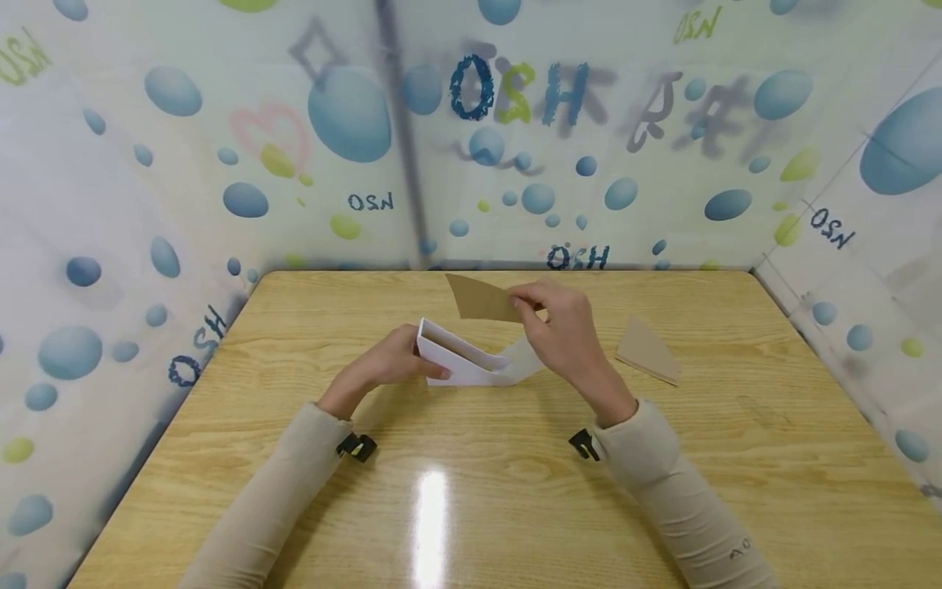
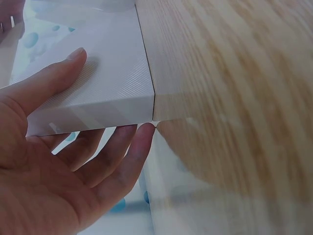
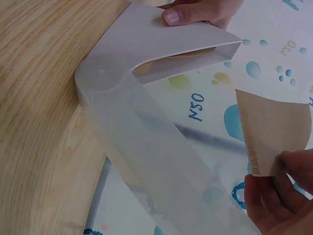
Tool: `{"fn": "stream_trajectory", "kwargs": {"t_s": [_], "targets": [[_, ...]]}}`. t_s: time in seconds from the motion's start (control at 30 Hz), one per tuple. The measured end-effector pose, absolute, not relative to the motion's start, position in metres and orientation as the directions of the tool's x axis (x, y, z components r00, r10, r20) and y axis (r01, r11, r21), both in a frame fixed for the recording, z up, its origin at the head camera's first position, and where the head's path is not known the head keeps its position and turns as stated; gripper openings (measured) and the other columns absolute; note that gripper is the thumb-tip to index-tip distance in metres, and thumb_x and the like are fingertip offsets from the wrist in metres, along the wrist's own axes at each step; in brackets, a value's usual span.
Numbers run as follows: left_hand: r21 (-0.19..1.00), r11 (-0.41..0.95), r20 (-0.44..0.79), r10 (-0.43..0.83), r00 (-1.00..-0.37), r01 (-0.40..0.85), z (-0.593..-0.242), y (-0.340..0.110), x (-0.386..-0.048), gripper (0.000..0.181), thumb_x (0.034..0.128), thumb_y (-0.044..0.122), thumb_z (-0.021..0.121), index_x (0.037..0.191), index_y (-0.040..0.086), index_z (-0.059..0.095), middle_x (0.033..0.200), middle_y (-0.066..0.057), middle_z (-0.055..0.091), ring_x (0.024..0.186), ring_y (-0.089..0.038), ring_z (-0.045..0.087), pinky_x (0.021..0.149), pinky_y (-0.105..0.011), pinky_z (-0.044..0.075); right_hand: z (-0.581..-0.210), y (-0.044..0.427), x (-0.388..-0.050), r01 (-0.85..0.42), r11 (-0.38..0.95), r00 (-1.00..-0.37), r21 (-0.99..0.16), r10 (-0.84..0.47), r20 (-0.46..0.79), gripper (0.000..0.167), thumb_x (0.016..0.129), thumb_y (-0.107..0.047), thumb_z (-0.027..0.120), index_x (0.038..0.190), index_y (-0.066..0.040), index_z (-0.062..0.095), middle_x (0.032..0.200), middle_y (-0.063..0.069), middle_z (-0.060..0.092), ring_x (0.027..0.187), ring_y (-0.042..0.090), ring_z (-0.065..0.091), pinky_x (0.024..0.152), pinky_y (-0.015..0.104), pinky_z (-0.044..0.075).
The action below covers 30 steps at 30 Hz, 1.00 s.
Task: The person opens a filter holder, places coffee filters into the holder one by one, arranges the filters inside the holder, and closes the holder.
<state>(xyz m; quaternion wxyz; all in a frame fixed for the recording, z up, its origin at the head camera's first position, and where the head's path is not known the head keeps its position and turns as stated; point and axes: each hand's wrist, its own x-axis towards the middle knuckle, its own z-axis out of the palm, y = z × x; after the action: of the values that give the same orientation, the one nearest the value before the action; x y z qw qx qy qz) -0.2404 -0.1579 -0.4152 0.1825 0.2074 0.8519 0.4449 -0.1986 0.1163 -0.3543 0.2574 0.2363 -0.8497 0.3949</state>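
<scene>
My left hand [image 1: 393,357] grips the closed end of a white coffee filter case [image 1: 464,372], thumb on one broad face and fingers on the other side. The case stands on edge on the table, and its translucent lid [image 3: 142,142] is swung open to the right. A brown paper lies inside the case in the right wrist view. Above the case, my right hand [image 1: 567,327] pinches a brown paper coffee filter [image 1: 482,298] by one end. The filter's crimped edge [image 3: 250,139] shows in the right wrist view, apart from the case.
On the wooden table [image 1: 736,458], to the right of my right hand, lies a small stack of brown coffee filters [image 1: 649,352]. A patterned curtain [image 1: 486,180] hangs behind the table and along both sides.
</scene>
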Motion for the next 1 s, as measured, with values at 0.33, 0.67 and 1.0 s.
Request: {"fn": "stream_trajectory", "kwargs": {"t_s": [0.33, 0.67, 1.0], "targets": [[0.84, 0.508, -0.126, 0.522, -0.844, 0.189, -0.4154, -0.1585, -0.2407, 0.039, 0.0846, 0.009, 0.084, 0.121, 0.002, 0.07, 0.112, -0.016, 0.075, 0.092, -0.018, 0.068, 0.072, -0.032, 0.051, -0.3587, 0.1134, -0.1994, -0.598, 0.577, -0.771, -0.556, -0.225, 0.596, 0.011, 0.096, -0.003, 0.069, 0.098, -0.007, 0.079, 0.088, 0.007, 0.078, 0.076, 0.017, 0.07, 0.069, 0.038, 0.059], [0.84, 0.51, -0.131, 0.52, -0.844, 0.184, -0.415, -0.1588, -0.2401, 0.04, 0.0852, 0.008, 0.083, 0.122, 0.002, 0.07, 0.114, -0.017, 0.075, 0.094, -0.02, 0.069, 0.074, -0.032, 0.051, -0.3608, 0.1109, -0.1985, -0.574, 0.583, -0.8, -0.575, -0.248, 0.547, 0.007, 0.096, -0.006, 0.069, 0.098, -0.007, 0.076, 0.086, 0.007, 0.078, 0.076, 0.019, 0.072, 0.072, 0.043, 0.061], [0.842, 0.508, -0.131, 0.521, -0.844, 0.183, -0.4135, -0.1584, -0.239, 0.039, 0.0853, 0.008, 0.083, 0.122, 0.001, 0.07, 0.114, -0.017, 0.075, 0.096, -0.021, 0.069, 0.075, -0.031, 0.052, -0.3626, 0.1087, -0.1979, -0.571, 0.591, -0.804, -0.569, -0.262, 0.535, 0.007, 0.095, -0.006, 0.069, 0.098, -0.007, 0.075, 0.087, 0.006, 0.079, 0.077, 0.018, 0.072, 0.071, 0.041, 0.06]]}}
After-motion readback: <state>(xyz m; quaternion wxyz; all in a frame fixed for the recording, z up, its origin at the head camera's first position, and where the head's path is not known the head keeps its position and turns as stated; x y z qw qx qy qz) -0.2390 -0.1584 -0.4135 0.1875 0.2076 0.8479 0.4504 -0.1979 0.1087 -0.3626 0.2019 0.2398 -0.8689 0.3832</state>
